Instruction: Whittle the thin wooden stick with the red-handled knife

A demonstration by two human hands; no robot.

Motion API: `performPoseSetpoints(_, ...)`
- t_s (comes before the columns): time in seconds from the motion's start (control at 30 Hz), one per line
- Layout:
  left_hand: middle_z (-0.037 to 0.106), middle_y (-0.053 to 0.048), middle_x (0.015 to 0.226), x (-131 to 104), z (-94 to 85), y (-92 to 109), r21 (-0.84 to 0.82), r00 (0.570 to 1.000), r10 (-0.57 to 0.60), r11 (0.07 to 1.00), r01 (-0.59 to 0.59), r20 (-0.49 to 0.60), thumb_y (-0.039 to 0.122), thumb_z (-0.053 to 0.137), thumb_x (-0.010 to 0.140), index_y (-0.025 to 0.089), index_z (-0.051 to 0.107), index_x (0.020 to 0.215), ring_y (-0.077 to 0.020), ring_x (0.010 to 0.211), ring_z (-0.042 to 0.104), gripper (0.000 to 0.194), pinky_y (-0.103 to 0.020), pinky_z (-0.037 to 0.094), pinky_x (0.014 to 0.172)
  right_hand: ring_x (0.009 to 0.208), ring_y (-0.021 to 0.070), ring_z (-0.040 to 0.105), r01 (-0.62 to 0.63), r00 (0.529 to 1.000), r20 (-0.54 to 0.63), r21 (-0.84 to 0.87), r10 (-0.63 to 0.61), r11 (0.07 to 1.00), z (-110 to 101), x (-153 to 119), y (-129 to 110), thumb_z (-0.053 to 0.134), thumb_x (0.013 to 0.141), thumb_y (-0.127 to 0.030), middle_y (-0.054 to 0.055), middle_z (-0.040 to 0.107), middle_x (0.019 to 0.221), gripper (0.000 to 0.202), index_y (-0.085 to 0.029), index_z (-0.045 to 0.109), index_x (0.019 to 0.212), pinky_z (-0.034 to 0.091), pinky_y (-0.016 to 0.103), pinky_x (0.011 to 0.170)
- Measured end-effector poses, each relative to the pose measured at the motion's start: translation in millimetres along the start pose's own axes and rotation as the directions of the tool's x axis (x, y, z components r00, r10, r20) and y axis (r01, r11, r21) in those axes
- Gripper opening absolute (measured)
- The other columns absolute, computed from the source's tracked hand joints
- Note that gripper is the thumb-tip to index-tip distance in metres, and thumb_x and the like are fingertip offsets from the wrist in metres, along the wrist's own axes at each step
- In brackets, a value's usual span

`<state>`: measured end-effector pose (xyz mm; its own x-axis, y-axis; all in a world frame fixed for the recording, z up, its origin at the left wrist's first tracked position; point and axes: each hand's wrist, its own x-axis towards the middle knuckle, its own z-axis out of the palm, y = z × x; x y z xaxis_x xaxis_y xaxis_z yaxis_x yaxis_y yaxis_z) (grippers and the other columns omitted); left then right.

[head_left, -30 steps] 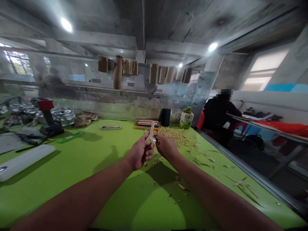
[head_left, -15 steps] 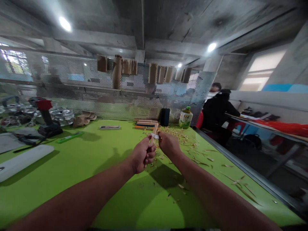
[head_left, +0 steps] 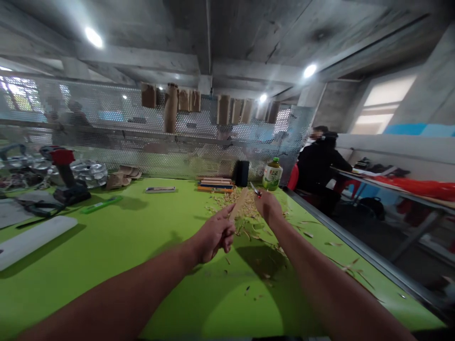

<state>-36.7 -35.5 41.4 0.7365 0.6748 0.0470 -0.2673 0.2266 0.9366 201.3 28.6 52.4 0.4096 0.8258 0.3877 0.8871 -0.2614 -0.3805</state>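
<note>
A flat pale wooden strip [head_left: 239, 204] points up and away from my left hand [head_left: 216, 235], whose fingers are wrapped round its near end. My right hand [head_left: 268, 207] is closed on a small knife [head_left: 255, 189]; its shiny blade sticks out to the upper left, and a bit of red shows at the grip. The blade is apart from the strip, to the right of its far end. Wood shavings [head_left: 249, 213] lie heaped under and around both hands on the green table [head_left: 149, 246].
At the table's back stand a green-capped bottle [head_left: 272, 174], a black box [head_left: 242, 173] and a stack of wooden strips [head_left: 215, 184]. To the left are a cordless drill [head_left: 66, 175], a green cutter [head_left: 101, 204] and a long white case [head_left: 37, 241]. A person [head_left: 318, 163] sits at the right.
My right hand has moved right with the knife, taking the blade off the strip. The strip in my left hand now leans more to the right.
</note>
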Motion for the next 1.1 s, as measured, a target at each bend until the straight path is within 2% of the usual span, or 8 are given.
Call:
performPoseSetpoints(0.1,0.039,0.007,0.060,4.7,-7.1,0.9,-0.009,0.997,0.054,0.998,-0.055,-0.059,0.021,0.048,0.086,0.026,0.029,0.148,-0.0060,0.046,0.038,0.065,-0.016,0.037,0.045,0.075,0.0191,0.061,0.085,0.996,0.001,0.111,-0.086,0.990,6.2,-6.8,-5.5,0.045,0.086,-0.028,0.009,0.070,0.089,0.031,-0.017,0.068,0.103,0.039,0.026,0.064)
performPoseSetpoints(0.3,0.045,0.007,0.065,7.5,-11.4,3.7,-0.117,0.991,0.033,0.992,-0.048,-0.132,0.030,0.048,0.089,0.029,0.038,0.137,-0.0037,0.038,0.028,0.049,-0.013,0.023,0.033,0.081,0.0172,0.062,0.287,0.958,-0.064,0.217,-0.280,0.933,15.8,-29.7,-33.0,0.048,0.085,-0.026,0.005,0.071,0.095,0.031,-0.021,0.067,0.109,0.042,0.023,0.070)
performPoseSetpoints(0.43,0.040,0.008,0.061,9.9,-10.4,5.7,-0.188,0.989,0.032,0.980,-0.059,-0.143,0.035,0.048,0.090,0.028,0.045,0.125,-0.0038,0.035,0.025,0.036,-0.013,0.027,0.030,0.079,0.0175,0.063,0.364,0.931,-0.030,0.164,-0.364,0.917,14.7,-48.1,-47.7,0.048,0.085,-0.025,0.004,0.072,0.091,0.032,-0.024,0.067,0.111,0.041,0.023,0.068)
performPoseSetpoints(0.57,0.035,0.009,0.058,12.6,-12.6,7.8,-0.233,0.988,0.047,0.969,-0.082,-0.149,0.028,0.047,0.089,0.025,0.048,0.110,-0.0046,0.035,0.027,0.021,-0.014,0.031,0.030,0.077,0.0174,0.064,0.430,0.900,0.048,0.065,-0.433,0.900,12.6,-61.7,-56.8,0.047,0.085,-0.026,0.004,0.073,0.092,0.033,-0.026,0.066,0.112,0.037,0.023,0.065)
performPoseSetpoints(0.67,0.036,0.009,0.059,14.2,-15.1,9.1,-0.292,0.990,0.031,0.954,-0.070,-0.138,0.023,0.045,0.087,0.024,0.046,0.100,-0.0044,0.034,0.026,0.013,-0.013,0.025,0.029,0.078,0.0171,0.064,0.452,0.887,0.094,0.022,-0.452,0.892,11.3,-66.9,-61.2,0.045,0.087,-0.026,0.004,0.073,0.092,0.032,-0.026,0.066,0.111,0.036,0.023,0.064)
performPoseSetpoints(0.77,0.036,0.008,0.059,14.9,-16.3,10.3,-0.320,0.995,0.027,0.946,-0.055,-0.093,0.026,0.046,0.086,0.022,0.046,0.092,-0.0042,0.035,0.026,0.007,-0.013,0.024,0.029,0.077,0.0167,0.064,0.470,0.877,0.135,-0.028,-0.462,0.882,8.6,-70.3,-65.2,0.044,0.087,-0.025,0.005,0.073,0.090,0.029,-0.024,0.067,0.104,0.034,0.023,0.063)
performPoseSetpoints(0.87,0.035,0.009,0.058,15.2,-15.5,11.1,-0.335,0.997,0.020,0.941,-0.046,-0.079,0.031,0.051,0.085,0.021,0.044,0.086,-0.0038,0.035,0.024,0.012,-0.013,0.022,0.028,0.076,0.0160,0.063,0.497,0.860,0.161,-0.056,-0.484,0.866,5.3,-72.6,-68.5,0.042,0.089,-0.027,0.005,0.072,0.088,0.028,-0.024,0.068,0.099,0.033,0.023,0.061)
performPoseSetpoints(1.1,0.034,0.009,0.057,15.2,-10.6,11.5,-0.401,0.995,-0.014,0.916,-0.026,-0.095,0.024,0.052,0.080,0.021,0.042,0.085,-0.0034,0.034,0.023,0.011,-0.013,0.015,0.029,0.080,0.0160,0.062,0.481,0.876,0.097,-0.116,-0.472,0.869,2.2,-72.3,-69.8,0.042,0.091,-0.026,0.006,0.071,0.091,0.026,-0.023,0.067,0.100,0.033,0.024,0.065)
